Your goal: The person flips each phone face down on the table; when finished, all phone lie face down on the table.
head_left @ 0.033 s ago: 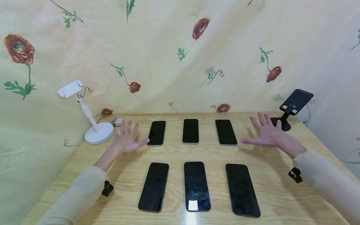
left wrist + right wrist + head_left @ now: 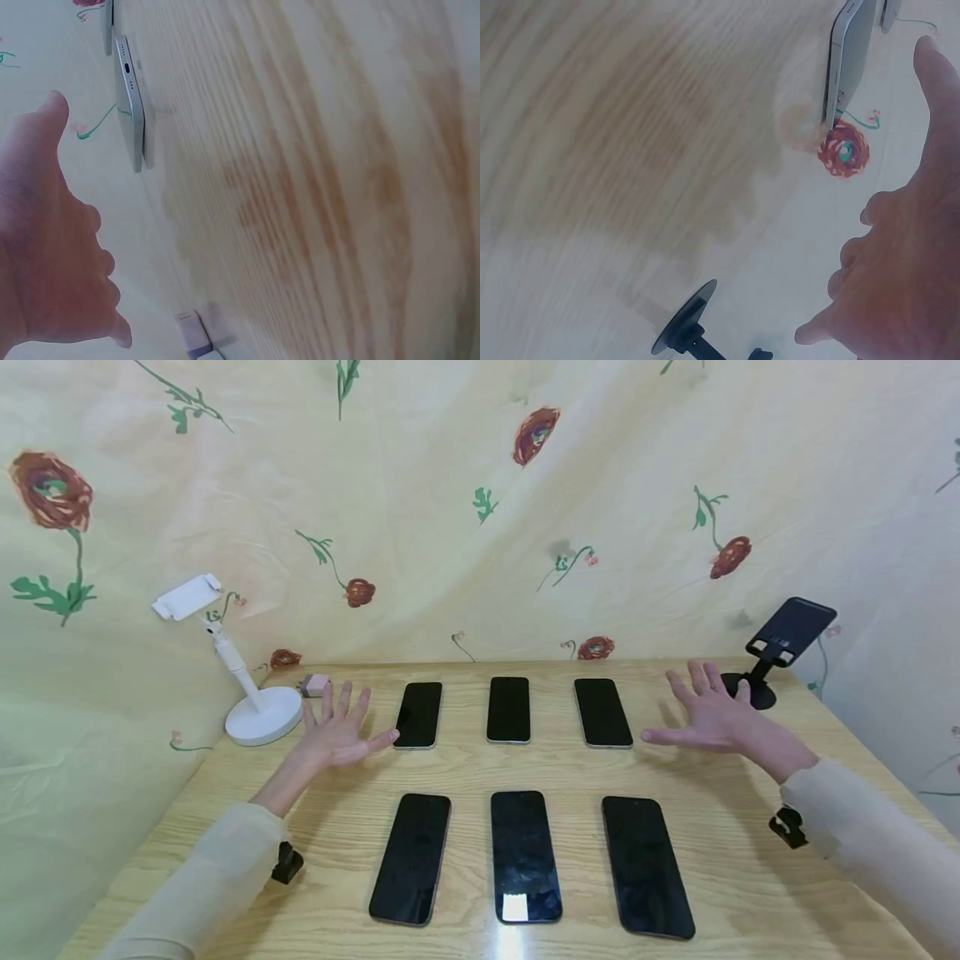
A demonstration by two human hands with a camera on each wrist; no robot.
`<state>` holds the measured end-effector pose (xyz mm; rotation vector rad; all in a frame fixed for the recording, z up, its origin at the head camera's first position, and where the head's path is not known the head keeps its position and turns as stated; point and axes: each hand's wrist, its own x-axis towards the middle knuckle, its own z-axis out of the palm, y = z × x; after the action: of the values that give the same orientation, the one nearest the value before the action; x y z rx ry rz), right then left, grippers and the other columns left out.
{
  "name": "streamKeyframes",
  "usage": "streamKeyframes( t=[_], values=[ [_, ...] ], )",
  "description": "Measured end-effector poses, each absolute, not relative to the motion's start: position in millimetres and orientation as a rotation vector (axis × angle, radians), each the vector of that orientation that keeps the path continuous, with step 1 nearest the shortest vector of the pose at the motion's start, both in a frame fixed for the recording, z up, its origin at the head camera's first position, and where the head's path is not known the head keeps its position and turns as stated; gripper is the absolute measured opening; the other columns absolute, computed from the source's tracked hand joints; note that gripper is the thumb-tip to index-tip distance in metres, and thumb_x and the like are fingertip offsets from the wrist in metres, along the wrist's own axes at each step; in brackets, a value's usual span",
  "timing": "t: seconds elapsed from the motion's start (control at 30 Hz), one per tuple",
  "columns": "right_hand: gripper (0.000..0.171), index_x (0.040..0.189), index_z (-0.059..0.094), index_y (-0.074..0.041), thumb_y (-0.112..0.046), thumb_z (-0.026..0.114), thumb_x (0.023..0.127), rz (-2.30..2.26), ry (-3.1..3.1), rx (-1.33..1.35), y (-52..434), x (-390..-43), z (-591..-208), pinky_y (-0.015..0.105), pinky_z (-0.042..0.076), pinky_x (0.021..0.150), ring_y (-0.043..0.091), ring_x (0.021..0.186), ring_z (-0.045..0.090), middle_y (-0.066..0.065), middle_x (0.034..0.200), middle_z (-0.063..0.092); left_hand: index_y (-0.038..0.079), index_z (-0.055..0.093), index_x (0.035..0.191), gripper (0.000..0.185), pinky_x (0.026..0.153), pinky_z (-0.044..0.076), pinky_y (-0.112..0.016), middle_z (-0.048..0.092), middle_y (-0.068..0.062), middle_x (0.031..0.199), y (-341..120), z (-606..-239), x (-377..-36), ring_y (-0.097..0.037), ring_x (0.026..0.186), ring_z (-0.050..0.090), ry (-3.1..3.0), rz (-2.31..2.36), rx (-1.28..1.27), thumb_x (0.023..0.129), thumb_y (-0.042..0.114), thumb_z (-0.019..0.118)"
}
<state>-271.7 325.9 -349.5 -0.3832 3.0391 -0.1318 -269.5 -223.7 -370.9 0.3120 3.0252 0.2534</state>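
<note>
My left hand [image 2: 336, 737] hovers above the table with fingers spread, its thumb tip overlapping the edge of the back-left smartphone [image 2: 420, 714] in the head view. On the other side my right hand [image 2: 714, 718] is also spread wide, its thumb pointing at the back-right smartphone [image 2: 603, 713]. Neither hand holds anything. Between those two lies the back-middle smartphone [image 2: 508, 710]. Closer to me, a front-left smartphone [image 2: 410, 860], a front-middle smartphone [image 2: 525, 852] and a front-right smartphone [image 2: 648, 867] form a second row, all with dark screens up.
A white phone stand [image 2: 264, 717] rises at the back left, beside a small pinkish charger plug [image 2: 314, 685]. Behind my right hand is a black folding phone stand [image 2: 792, 631]. Flower-patterned cloth [image 2: 435, 510] hangs behind the wooden table [image 2: 465, 768].
</note>
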Motion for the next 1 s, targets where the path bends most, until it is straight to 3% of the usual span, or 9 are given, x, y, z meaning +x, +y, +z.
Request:
streamKeyframes(
  t=[0.27,0.33,0.4,0.47,0.53,0.6,0.7,0.83,1.0],
  values=[
    [0.121,0.156,0.016,0.007,-0.075,0.063,0.081,-0.170,3.054,-0.537,312,-275,-350,0.081,0.000,0.098,0.057,0.142,-0.001,0.041,0.156,0.000,0.004,0.006,0.161,0.107,0.109,-0.003,-0.070,-0.002,-0.031,0.161,-228,-377,-271,-0.050,0.145,-0.011,3.029,0.319,0.322,0.090,0.078,0.041],
    [0.118,0.155,0.019,0.009,-0.071,0.066,0.082,-0.201,3.056,-0.633,299,-277,-349,0.079,0.004,0.101,0.056,0.143,0.005,0.040,0.156,0.007,0.001,0.008,0.160,0.107,0.111,0.008,-0.068,0.008,-0.034,0.159,-227,-377,-272,-0.052,0.145,0.003,3.035,0.353,0.355,0.091,0.075,0.044],
    [0.112,0.153,0.025,0.011,-0.064,0.071,0.083,-0.237,3.057,-0.761,280,-280,-348,0.074,0.013,0.105,0.054,0.141,0.019,0.039,0.154,0.019,-0.003,0.014,0.158,0.104,0.108,0.026,-0.063,0.030,-0.036,0.151,-225,-378,-273,-0.052,0.138,0.031,3.041,0.415,0.402,0.092,0.069,0.051],
    [0.097,0.147,0.035,0.014,-0.051,0.075,0.087,-0.255,3.050,-0.919,255,-286,-347,0.065,0.030,0.104,0.048,0.131,0.043,0.037,0.145,0.040,-0.008,0.023,0.155,0.099,0.099,0.041,-0.058,0.053,-0.035,0.132,-221,-378,-273,-0.045,0.116,0.056,3.041,0.466,0.443,0.093,0.062,0.058],
    [0.076,0.139,0.048,0.013,-0.037,0.077,0.089,-0.269,3.043,-1.076,223,-294,-349,0.055,0.047,0.093,0.041,0.111,0.061,0.032,0.130,0.057,-0.012,0.032,0.150,0.094,0.088,0.049,-0.051,0.065,-0.029,0.111,-218,-379,-274,-0.034,0.092,0.064,3.036,0.514,0.484,0.092,0.054,0.064],
    [0.057,0.130,0.059,0.010,-0.028,0.076,0.091,-0.269,3.027,-1.204,186,-305,-352,0.047,0.055,0.078,0.032,0.091,0.069,0.024,0.113,0.068,-0.015,0.037,0.146,0.091,0.083,0.050,-0.047,0.066,-0.023,0.099,-216,-381,-275,-0.029,0.082,0.060,3.019,0.551,0.509,0.091,0.050,0.069],
    [0.045,0.126,0.065,0.003,-0.026,0.074,0.093,-0.251,2.974,-1.263,131,-320,-356,0.042,0.055,0.078,0.026,0.091,0.069,0.016,0.110,0.071,-0.017,0.034,0.146,0.095,0.091,0.048,-0.049,0.061,-0.029,0.117,-212,-387,-278,-0.036,0.104,0.059,2.992,0.581,0.570,0.087,0.046,0.075],
    [0.066,0.142,0.053,0.002,-0.032,0.076,0.091,-0.163,2.866,-1.199,73,-342,-362,0.046,0.046,0.099,0.033,0.120,0.058,0.019,0.135,0.059,-0.013,0.026,0.151,0.104,0.104,0.038,-0.055,0.042,-0.037,0.143,-205,-393,-283,-0.049,0.133,0.039,2.960,0.615,0.622,0.083,0.045,0.080],
    [0.097,0.155,0.029,0.002,-0.042,0.081,0.085,-0.163,2.736,-1.065,36,-365,-368,0.059,0.024,0.111,0.037,0.140,0.036,0.018,0.154,0.039,-0.005,0.025,0.156,0.102,0.107,0.035,-0.054,0.035,-0.031,0.151,-197,-393,-288,-0.048,0.135,0.035,2.928,0.641,0.616,0.083,0.042,0.080]
  ],
)
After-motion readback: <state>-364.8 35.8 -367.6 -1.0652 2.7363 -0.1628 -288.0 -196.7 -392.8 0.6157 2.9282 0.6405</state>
